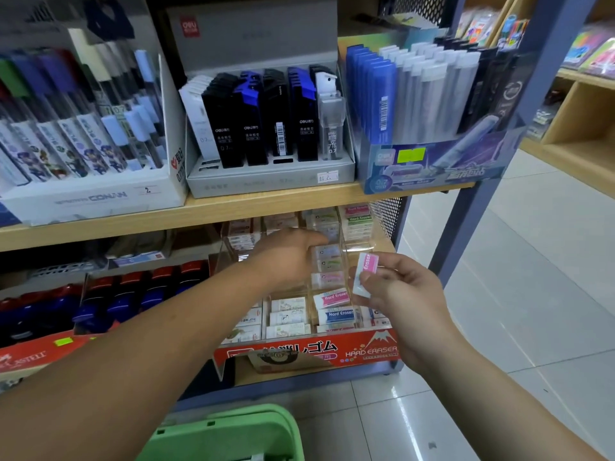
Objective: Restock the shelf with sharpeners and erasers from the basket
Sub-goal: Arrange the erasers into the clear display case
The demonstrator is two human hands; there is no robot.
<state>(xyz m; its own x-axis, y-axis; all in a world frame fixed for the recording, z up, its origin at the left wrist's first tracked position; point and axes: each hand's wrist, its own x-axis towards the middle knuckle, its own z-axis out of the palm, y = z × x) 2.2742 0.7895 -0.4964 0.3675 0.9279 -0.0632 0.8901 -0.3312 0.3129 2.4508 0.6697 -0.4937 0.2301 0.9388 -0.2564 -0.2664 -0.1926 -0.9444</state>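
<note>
My right hand (397, 287) pinches a pink-and-white eraser (365, 272) in front of the right side of the clear acrylic eraser display (362, 351) on the lower shelf. Several wrapped erasers (332, 299) lie in its tiered compartments. My left hand (289, 252) reaches into the upper middle tiers of the display, its fingers pointing right toward a stack of erasers; whether they hold anything is hidden. The green basket (233, 434) sits on the floor below, between my arms.
The upper wooden shelf (233, 207) carries boxes of pencil leads (266, 128) right above the display. Red and blue items (133, 294) fill the lower shelf's left side. A blue metal post (492, 161) frames the shelf's right end, with tiled floor beyond.
</note>
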